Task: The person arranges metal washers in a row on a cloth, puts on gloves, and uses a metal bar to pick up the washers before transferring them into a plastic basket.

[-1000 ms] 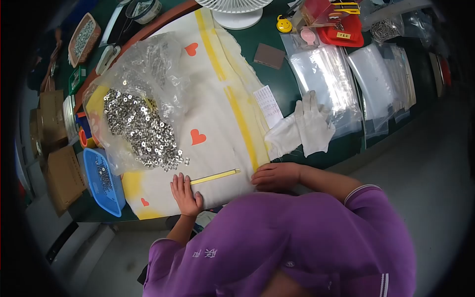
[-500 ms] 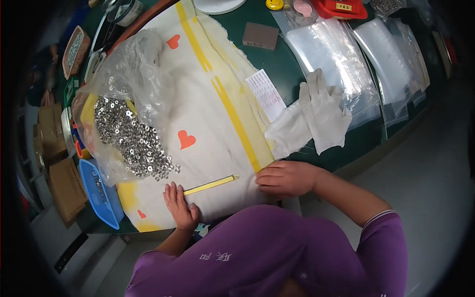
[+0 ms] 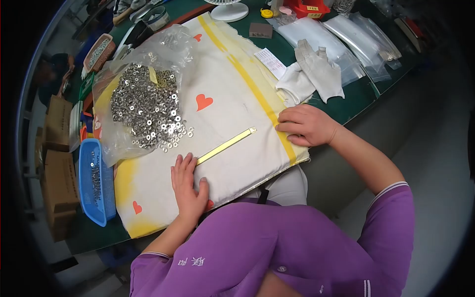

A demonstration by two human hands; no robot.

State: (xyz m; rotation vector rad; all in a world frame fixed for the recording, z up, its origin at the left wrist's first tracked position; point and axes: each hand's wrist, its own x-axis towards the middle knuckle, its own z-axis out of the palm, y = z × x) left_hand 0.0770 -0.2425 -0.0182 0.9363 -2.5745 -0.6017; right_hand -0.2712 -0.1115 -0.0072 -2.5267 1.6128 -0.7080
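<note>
My left hand point(image 3: 187, 190) lies flat on a white padded cloth point(image 3: 230, 171), fingers stretched out. Its fingertips are beside the left end of a thin yellow strip point(image 3: 225, 146), which lies slantwise on the cloth. On the right side, the fingers of my right hand point(image 3: 308, 123) rest slightly bent on the yellow stripe point(image 3: 255, 91) near the cloth's edge; I see nothing lifted in them. Ahead of my left hand, a clear plastic bag point(image 3: 170, 47) lies open with a heap of small metal washers point(image 3: 146, 106) spilling onto the cloth.
At the left stands a blue basket point(image 3: 101, 183) holding small metal parts, near cardboard boxes point(image 3: 62, 180). White gloves point(image 3: 319, 74), a printed paper point(image 3: 270, 62), a dark block point(image 3: 261, 30) and plastic bags point(image 3: 316, 37) lie at the right. A white fan point(image 3: 230, 12) and another person's arm point(image 3: 123, 15) are at the back.
The view has shifted, bringing the cloth's front edge and another person's arm at the back into sight. Both hands stay in nearly the same places beside the strip.
</note>
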